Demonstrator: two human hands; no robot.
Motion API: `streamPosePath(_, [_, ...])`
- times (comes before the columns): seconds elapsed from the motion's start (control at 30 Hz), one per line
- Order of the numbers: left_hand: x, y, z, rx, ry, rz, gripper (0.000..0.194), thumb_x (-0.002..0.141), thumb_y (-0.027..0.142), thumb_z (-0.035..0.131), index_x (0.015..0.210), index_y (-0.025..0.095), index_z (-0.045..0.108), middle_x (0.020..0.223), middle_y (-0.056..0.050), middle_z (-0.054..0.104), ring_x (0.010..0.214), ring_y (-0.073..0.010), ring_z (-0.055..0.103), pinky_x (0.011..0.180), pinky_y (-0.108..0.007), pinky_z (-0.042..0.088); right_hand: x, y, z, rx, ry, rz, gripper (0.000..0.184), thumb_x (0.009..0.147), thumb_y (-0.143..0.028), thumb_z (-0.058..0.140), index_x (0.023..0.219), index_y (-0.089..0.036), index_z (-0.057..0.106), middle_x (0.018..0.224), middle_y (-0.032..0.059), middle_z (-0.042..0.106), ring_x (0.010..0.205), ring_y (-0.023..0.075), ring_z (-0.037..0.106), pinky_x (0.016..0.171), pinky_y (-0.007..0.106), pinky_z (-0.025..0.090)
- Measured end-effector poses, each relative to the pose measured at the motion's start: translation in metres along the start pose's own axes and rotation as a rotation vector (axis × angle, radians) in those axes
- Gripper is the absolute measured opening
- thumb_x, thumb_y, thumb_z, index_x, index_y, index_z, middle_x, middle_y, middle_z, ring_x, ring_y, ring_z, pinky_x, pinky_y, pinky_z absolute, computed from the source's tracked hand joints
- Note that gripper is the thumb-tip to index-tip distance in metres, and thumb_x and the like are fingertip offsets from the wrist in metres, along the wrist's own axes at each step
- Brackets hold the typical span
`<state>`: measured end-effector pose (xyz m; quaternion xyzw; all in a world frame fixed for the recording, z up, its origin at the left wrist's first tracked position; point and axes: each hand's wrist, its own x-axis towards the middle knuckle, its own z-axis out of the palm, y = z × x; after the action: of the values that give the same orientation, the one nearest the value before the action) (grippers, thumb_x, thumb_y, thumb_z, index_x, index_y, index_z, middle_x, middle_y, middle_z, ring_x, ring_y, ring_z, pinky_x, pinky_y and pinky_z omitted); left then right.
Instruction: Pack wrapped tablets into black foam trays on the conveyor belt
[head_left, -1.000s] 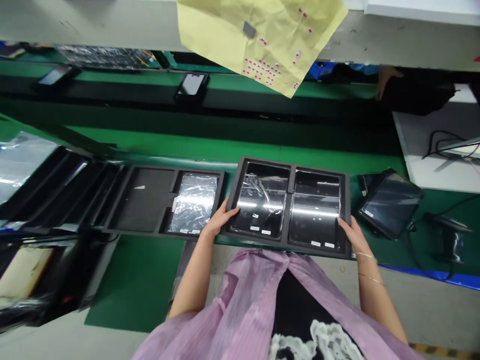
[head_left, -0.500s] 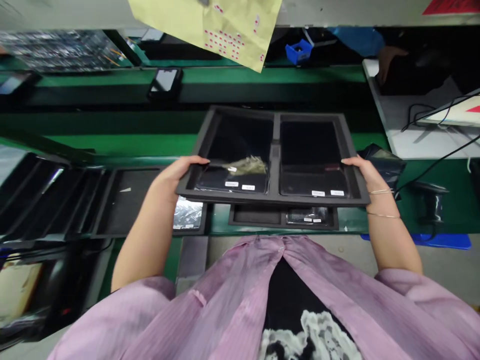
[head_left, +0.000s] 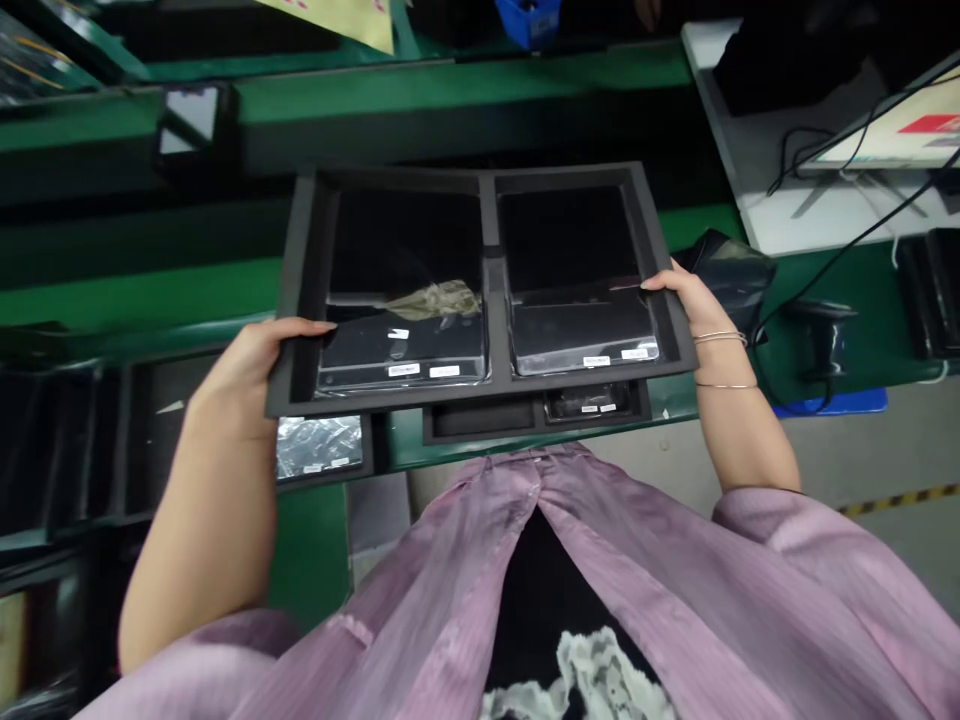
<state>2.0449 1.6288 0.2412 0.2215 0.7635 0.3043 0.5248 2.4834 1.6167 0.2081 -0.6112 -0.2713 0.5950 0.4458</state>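
While the left hand [head_left: 241, 378] and right hand [head_left: 697, 302] grip the raised tray [head_left: 496, 312], carrying seems the step; the next move calls for levelness.

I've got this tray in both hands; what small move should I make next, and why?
I'd probably steady the raised tray level before shifting it: your left hand and right hand grip opposite ends, a dark panel lies in each open-topped compartment, and part of the lower tray shows beyond the raised tray's near edge.
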Motion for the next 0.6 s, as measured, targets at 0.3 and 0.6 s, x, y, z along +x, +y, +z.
streamPosePath(0.3, [0.077,-0.043,0.065,-0.014,-0.102,-0.052,0.02,0.047,0.01,0.068,0.067,0.011,0.063,0.053,-0.001,0.064,0.048,-0.0134,0.057,0.045,-0.023,0.05,0.054,0.054,-0.04,-0.019,0.034,0.007,0.068,0.048,-0.017,0.062,0.115,-0.027,0.056,0.074,-0.0053,0.06,0.063,0.0146,0.053,0.053,0.027,0.044])
streamPosePath(0.6, [0.102,-0.075,0.077,-0.047,-0.086,-0.197,0.02,0.055,0.013,0.068,0.074,0.01,0.064,0.057,0.0,0.065,0.048,-0.0122,0.055,0.05,-0.026,0.048,0.074,0.095,-0.047,0.019,0.041,0.012,0.068,0.056,-0.02,0.07,0.122,-0.031,0.058,0.084,-0.0057,0.065,0.072,0.0133,0.056,0.067,0.026,0.048])
